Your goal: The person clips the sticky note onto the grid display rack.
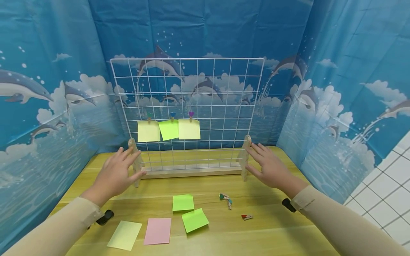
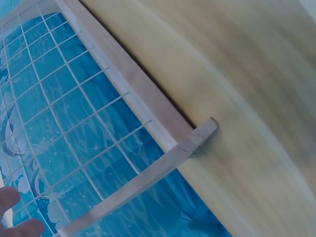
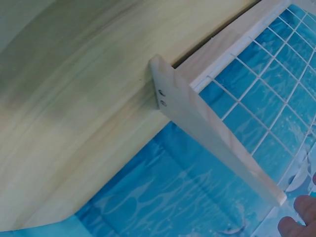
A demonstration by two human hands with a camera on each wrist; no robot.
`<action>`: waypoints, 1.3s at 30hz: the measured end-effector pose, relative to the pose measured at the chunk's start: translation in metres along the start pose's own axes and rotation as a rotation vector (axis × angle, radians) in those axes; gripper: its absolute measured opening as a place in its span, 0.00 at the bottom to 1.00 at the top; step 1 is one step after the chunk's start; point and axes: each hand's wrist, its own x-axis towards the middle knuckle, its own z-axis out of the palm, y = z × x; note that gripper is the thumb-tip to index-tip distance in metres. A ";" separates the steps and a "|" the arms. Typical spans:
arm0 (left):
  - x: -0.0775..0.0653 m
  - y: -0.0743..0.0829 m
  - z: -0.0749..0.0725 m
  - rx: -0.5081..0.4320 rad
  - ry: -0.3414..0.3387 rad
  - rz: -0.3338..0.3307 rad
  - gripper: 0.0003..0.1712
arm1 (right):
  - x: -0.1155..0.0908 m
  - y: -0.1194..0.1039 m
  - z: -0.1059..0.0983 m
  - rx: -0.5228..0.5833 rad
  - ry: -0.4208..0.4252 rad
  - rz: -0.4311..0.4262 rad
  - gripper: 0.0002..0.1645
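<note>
A white wire grid (image 1: 205, 99) stands upright in a wooden base (image 1: 192, 173) with a wooden leg at each end. My left hand (image 1: 116, 173) is at the left leg (image 1: 136, 161), fingers spread and loosely bent, fingertips right at its upper part. At the right leg (image 1: 245, 156), my right hand (image 1: 270, 165) reaches in with extended fingers close to its top. Three sticky notes hang side by side on the grid: a pale yellow one (image 1: 148, 132), a bright green one (image 1: 169, 130) and another pale yellow one (image 1: 189, 130), each under a heart-topped wooden clip.
On the wooden table (image 1: 272, 234) lie two green notes (image 1: 183, 202), a pink note (image 1: 158, 231) and a pale yellow note (image 1: 125, 235). Small clips (image 1: 226, 200) lie together near a red-hearted clip (image 1: 247, 217). A blue dolphin-print curtain (image 1: 205, 32) surrounds the table's back and sides.
</note>
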 end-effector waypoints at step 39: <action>-0.060 -0.025 0.038 -0.035 -0.170 -0.040 0.54 | -0.060 0.016 0.039 0.033 -0.105 0.050 0.49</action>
